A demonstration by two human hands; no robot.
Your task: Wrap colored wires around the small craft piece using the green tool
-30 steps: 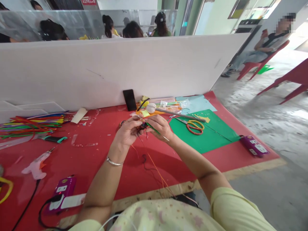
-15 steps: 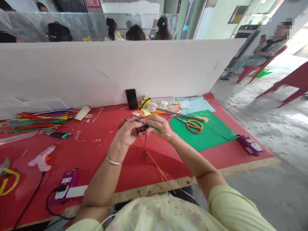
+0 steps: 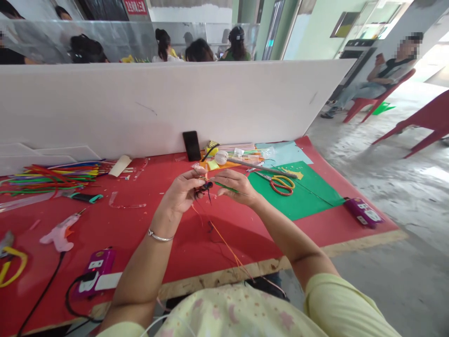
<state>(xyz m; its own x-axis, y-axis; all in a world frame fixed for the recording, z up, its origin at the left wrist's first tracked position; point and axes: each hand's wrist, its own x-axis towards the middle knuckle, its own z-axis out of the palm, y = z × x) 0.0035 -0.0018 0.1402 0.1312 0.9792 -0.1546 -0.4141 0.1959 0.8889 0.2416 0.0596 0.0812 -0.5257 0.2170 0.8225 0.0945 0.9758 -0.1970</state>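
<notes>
Where the fingertips meet: a small dark bundle of threads (image 3: 204, 187) is being pinched between both hands above the red table cover (image 3: 147, 224); its make-up is too small to be told.
Left hand (image 3: 182, 193): is being kept narrow, fingers closed on the bundle.
Right hand (image 3: 234, 186): is being kept closed on a thin green stick (image 3: 226, 187) that is touching the bundle.
Loose threads (image 3: 224, 245): orange and dark strands are hanging down toward the table edge; their ends are being hidden by the person's clothing.
Cut off: a yellow loop (image 3: 12, 267) and a black cable (image 3: 42, 295) are being clipped by the left and lower borders.
Scissors (image 3: 282, 184): are lying on the green sheet (image 3: 312, 196), well apart from the hands.
Writing: a red sign (image 3: 135, 6) at the top is being shown with white characters, too blurred to be read; labels on the purple devices (image 3: 94, 274) are unreadable.
</notes>
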